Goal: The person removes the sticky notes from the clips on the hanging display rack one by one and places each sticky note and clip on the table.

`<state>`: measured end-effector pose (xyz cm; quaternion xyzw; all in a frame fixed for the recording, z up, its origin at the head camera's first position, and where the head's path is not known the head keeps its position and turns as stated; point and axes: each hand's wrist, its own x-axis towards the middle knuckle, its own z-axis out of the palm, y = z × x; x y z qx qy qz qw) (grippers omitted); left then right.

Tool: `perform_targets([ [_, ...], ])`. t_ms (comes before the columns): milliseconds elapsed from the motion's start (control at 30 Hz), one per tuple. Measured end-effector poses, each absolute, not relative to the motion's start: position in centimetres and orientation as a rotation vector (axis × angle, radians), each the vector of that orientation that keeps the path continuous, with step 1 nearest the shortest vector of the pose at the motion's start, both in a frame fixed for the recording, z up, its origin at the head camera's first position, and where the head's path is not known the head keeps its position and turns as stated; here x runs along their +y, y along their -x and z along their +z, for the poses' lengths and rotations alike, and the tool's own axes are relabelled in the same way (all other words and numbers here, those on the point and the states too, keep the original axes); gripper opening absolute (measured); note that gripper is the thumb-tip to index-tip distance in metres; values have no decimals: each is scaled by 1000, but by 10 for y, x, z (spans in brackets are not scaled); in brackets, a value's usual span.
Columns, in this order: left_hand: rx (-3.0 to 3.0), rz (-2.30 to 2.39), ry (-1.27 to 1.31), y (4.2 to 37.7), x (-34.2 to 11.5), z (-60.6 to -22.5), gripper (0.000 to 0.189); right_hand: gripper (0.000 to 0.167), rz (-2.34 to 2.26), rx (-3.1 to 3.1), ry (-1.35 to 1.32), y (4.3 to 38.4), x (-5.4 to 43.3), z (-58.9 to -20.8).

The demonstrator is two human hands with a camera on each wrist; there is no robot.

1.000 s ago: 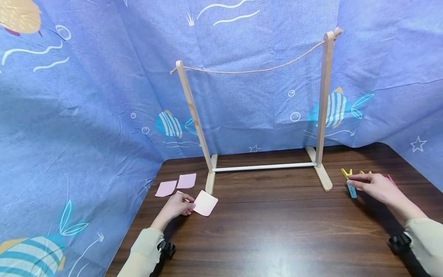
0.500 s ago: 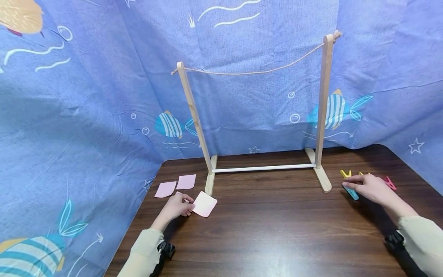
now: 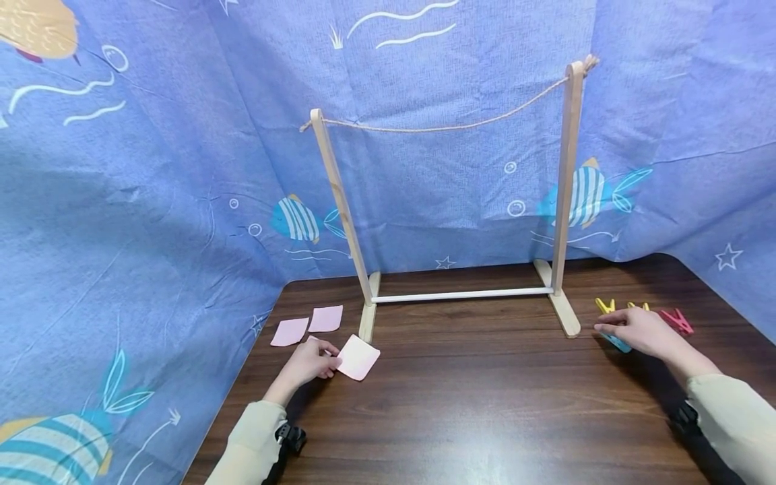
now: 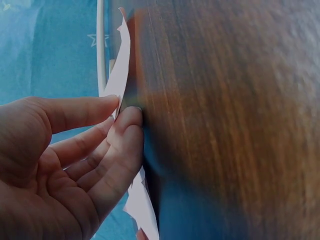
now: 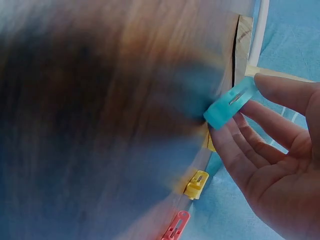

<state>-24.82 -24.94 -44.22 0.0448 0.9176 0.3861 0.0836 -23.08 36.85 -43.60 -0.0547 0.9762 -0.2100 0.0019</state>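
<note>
My left hand [image 3: 309, 364] pinches the edge of a pale pink sticky note [image 3: 359, 358] between thumb and fingers, low over the dark wooden table. In the left wrist view the note [image 4: 118, 70] appears nearly edge-on, slightly curved. Two more pink notes [image 3: 289, 332] [image 3: 326, 318] lie behind that hand, and a corner of another peeks out beside it. On the right, my right hand [image 3: 645, 331] holds a teal clothespin [image 5: 230, 103], its thumb on one end and fingers beneath. From the head view the fingers cover part of this clothespin.
A wooden stand with two posts [image 3: 570, 182] rises at the back, a slack rope [image 3: 448, 128] strung between their tops and a white rod [image 3: 461, 294] low down. Yellow clothespins [image 3: 605, 306] and a red clothespin [image 3: 677, 322] lie around the right hand. A blue fish-print cloth [image 3: 448, 202] hangs behind.
My right hand has shifted a little left and turned the teal clothespin from upright to slanted, uncovering the red one. The left hand and its note have stayed put.
</note>
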Motion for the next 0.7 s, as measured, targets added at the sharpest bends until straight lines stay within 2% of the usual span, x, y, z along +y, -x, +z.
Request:
perform_targets([
  [300,2777,1083,-152,250,-249,-440,11,36,-604,3061,224,232,366,-436],
  [700,2835,995,-190,249,-249,-441,7,40,-618,3045,201,229,363,-437],
])
